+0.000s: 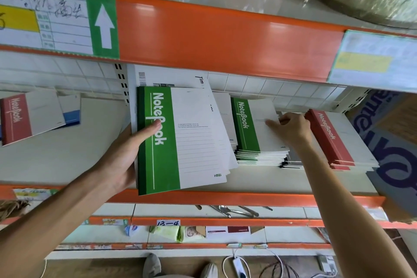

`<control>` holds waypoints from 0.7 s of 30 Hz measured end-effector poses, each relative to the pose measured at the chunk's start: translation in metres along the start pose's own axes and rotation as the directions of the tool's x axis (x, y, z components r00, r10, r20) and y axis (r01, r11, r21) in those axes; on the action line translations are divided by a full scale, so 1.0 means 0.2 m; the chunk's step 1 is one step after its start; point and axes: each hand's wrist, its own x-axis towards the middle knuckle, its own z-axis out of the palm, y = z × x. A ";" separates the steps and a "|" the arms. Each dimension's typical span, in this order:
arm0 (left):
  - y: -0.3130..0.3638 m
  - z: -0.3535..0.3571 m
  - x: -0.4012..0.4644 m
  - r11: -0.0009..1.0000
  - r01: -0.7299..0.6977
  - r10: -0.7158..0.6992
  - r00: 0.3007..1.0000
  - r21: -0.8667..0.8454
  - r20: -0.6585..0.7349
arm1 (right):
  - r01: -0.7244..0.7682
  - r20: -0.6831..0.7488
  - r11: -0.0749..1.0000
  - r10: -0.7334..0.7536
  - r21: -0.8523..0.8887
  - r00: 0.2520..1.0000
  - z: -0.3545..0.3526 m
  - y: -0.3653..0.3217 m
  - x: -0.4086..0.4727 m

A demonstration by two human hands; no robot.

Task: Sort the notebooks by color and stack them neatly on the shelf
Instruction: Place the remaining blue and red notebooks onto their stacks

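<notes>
On the middle shelf (67, 160), between orange rails: green notebook (180, 140) uppermost of a fanned bundle, clasped by the left hand (121, 156), thumb across the green band, fingers hidden beneath. At 3 o'clock of the bundle, just beside it: green-topped stack (255, 128) with ragged lower edges, some dark-spined books showing near the base. Right hand (291, 128) laid on this stack's far corner, fingers bent over the cover edge; whether pinching a cover or merely pressing, not clear. At 3 o'clock again, touching the right hand's knuckles or very nearly: red stack (331, 140), spines aligned, tilted slightly. At 9 o'clock, well apart: one red notebook (24, 117) over a blue notebook (72, 110), loose and askew.

Probable step: transfer of the held green copy onto the green-topped stack. Advice for doing it well: square the stack first with the right hand, tapping long edges flush; separate the green copy from the white-covered sheets behind before release, lest mixed colours travel together; lower flat, spine toward 9 o'clock to match the top book, then slide until corners meet. Risk: fanned bundle slipping over the front rail (225, 198). Loose red and blue copies at 9 o'clock not yet sorted.
</notes>
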 end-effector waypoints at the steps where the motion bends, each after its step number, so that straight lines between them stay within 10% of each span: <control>1: 0.00 0.00 0.00 1.000 0.001 -0.001 1.000 -0.001 0.004 | 0.007 -0.009 1.000 -0.007 -0.021 1.000 0.01 0.01 0.01; 7: -0.01 0.03 0.02 1.000 0.003 -0.003 1.000 -0.003 0.026 | 0.123 0.032 0.980 -0.120 -0.153 0.992 0.01 -0.02 -0.07; 12: -0.05 0.03 0.04 1.000 0.002 -0.002 1.000 -0.015 0.020 | 0.374 0.024 0.835 -0.418 0.403 0.908 -0.13 -0.39 -0.54; 17: -0.06 0.06 0.03 1.000 0.017 -0.017 0.999 -0.008 0.052 | 0.277 0.225 0.911 -0.352 0.307 0.909 -0.10 -0.49 -0.74; 21: -0.07 0.05 0.03 0.999 0.048 -0.049 0.997 0.013 0.056 | 0.008 0.295 0.803 -0.229 0.596 0.928 -0.05 -0.46 -0.72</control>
